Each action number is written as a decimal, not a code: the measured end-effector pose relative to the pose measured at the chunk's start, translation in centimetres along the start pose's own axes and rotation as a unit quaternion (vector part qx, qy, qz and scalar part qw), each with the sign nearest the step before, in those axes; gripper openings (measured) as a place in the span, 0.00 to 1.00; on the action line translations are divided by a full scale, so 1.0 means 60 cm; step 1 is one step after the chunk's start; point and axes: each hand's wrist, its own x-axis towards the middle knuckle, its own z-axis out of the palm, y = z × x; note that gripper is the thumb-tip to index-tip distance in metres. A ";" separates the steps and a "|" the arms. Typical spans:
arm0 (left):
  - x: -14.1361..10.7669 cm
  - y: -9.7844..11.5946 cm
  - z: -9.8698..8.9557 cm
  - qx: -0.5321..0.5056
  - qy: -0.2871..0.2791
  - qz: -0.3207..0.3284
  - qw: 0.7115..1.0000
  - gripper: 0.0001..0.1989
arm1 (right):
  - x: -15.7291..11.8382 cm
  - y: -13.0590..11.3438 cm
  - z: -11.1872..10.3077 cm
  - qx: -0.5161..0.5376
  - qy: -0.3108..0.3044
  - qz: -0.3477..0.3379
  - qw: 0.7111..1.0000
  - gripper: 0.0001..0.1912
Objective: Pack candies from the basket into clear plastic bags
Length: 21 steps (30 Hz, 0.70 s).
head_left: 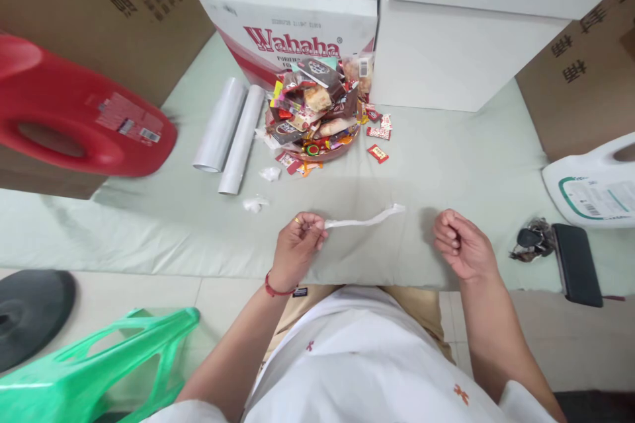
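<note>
My left hand (301, 241) pinches one end of a thin, twisted white strip (364, 221), which looks like tissue or plastic film. The strip stretches rightward above the green cloth, its far end loose and slightly crumpled. Apart from it, on the right, my right hand (459, 242) is curled into a fist, and nothing shows sticking out of its fingers. Two small crumpled white scraps, a nearer one (254, 203) and a farther one (270, 174), lie on the cloth beyond my left hand.
A heaped bowl of wrapped snacks (317, 119) stands before a Wahaha carton (297, 26), loose candies (378, 153) beside it. Two white rolls (242, 139) lie to its left. A red jug (84, 112), white jug (595, 182), keys (532, 238), phone (577, 264) and green stool (99, 357) flank me.
</note>
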 end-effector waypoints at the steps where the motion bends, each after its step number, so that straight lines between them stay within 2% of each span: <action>1: -0.003 0.000 -0.005 0.005 0.001 0.006 1.000 0.14 | -0.001 0.001 -0.005 -0.016 0.024 -0.025 0.999 0.16; 3: -0.010 0.001 -0.010 0.015 -0.004 0.025 1.000 0.12 | -0.005 0.003 -0.004 -0.097 0.060 -0.087 0.990 0.14; 5: -0.020 0.006 -0.007 0.021 -0.029 0.056 0.998 0.09 | -0.011 0.005 0.015 -0.213 0.034 -0.155 0.964 0.10; 7: -0.030 0.015 0.002 0.020 -0.073 0.088 0.993 0.07 | -0.016 0.007 0.048 -0.311 -0.054 -0.219 0.923 0.07; 9: -0.038 0.025 0.012 0.020 -0.116 0.106 0.987 0.06 | -0.016 0.009 0.084 -0.382 -0.149 -0.263 0.873 0.14; 11: -0.042 0.032 0.020 0.022 -0.134 0.104 0.985 0.06 | -0.013 0.012 0.111 -0.442 -0.223 -0.274 0.825 0.17; 13: -0.041 0.034 0.021 0.012 -0.109 0.086 0.990 0.06 | -0.011 0.016 0.124 -0.482 -0.274 -0.247 0.795 0.12; 15: -0.037 0.031 0.016 -0.009 -0.057 0.063 0.996 0.08 | -0.011 0.020 0.123 -0.488 -0.284 -0.211 0.798 0.11; 17: -0.033 0.027 0.011 -0.026 -0.027 0.047 0.998 0.09 | -0.015 0.023 0.116 -0.466 -0.247 -0.197 0.826 0.11; 19: -0.033 0.024 0.010 -0.025 -0.039 0.045 0.998 0.08 | -0.021 0.025 0.112 -0.427 -0.202 -0.205 0.857 0.11; 21: -0.037 0.026 0.016 -0.016 -0.073 0.047 0.996 0.08 | -0.027 0.026 0.118 -0.377 -0.188 -0.216 0.881 0.12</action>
